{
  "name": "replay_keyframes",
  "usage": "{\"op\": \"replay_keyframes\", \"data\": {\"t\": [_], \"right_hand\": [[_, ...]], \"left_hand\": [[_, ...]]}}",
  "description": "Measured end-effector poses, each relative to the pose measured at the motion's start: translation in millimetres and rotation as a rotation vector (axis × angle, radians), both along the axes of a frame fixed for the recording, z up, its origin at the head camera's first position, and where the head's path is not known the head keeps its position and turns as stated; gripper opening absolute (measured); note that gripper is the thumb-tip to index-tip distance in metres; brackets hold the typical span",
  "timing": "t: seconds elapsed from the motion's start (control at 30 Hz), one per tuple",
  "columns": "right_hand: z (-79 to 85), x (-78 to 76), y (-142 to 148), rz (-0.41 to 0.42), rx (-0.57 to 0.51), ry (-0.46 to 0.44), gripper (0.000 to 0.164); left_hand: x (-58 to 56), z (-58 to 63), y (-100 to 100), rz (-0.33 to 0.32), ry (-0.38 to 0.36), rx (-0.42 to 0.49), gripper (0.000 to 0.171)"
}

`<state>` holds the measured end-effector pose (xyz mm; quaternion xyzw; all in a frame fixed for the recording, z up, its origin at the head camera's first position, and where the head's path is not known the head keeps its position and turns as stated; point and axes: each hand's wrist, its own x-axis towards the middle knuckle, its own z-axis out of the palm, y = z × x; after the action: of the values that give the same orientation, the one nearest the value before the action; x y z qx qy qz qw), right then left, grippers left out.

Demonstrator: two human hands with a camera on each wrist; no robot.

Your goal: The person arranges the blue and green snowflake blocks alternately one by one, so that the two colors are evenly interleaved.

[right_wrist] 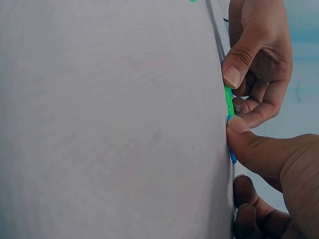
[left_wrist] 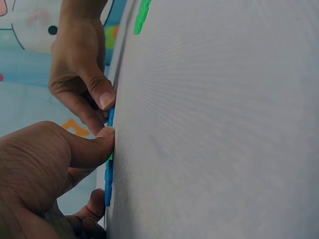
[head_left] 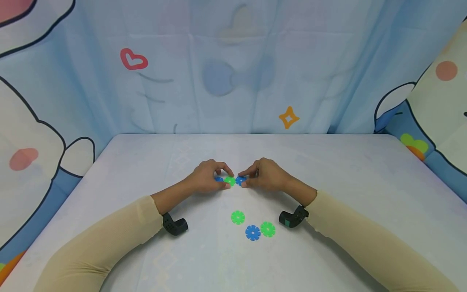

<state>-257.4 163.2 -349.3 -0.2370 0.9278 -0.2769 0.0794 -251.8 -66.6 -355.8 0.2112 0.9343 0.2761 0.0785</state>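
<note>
Thumb and fingers of my left hand [head_left: 210, 177] pinch a green notched plastic disc [head_left: 229, 181] at its edges. On that disc's left side is a blue notched disc [head_left: 219, 179], partly covered by the same hand. My right hand [head_left: 268, 175] pinches another blue disc [head_left: 240, 180], which meets the green disc's right edge. Whether their notches interlock there I cannot tell. From the left wrist view, the left blue disc [left_wrist: 108, 184] appears edge-on beneath the left hand. In the right wrist view the green disc [right_wrist: 229, 101] shows between both thumbs.
Nearer the person, a green disc [head_left: 238, 217], a blue disc [head_left: 253, 232] and another green disc [head_left: 268, 229] lie flat on the white table [head_left: 204, 259]. A light blue patterned curtain [head_left: 175, 81] hangs behind the table's far edge. Each forearm wears a black wrist device.
</note>
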Motion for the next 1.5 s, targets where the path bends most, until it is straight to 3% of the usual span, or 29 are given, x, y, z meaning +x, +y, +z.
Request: {"op": "replay_keyframes", "data": {"t": [0.6, 0.97, 1.5], "right_hand": [[1.6, -3.1, -1.5, 0.01, 0.013, -0.021, 0.035], [3.2, -3.7, -0.5, 0.03, 0.02, -0.004, 0.033], [1.8, -4.2, -0.9, 0.014, 0.005, -0.049, 0.034]], "left_hand": [[0.3, 1.1, -0.3, 0.018, -0.008, 0.0, 0.026], [-0.7, 2.6, -0.3, 0.007, 0.0, 0.009, 0.025], [-0.9, 0.0, 0.5, -0.013, 0.025, -0.013, 0.026]]}}
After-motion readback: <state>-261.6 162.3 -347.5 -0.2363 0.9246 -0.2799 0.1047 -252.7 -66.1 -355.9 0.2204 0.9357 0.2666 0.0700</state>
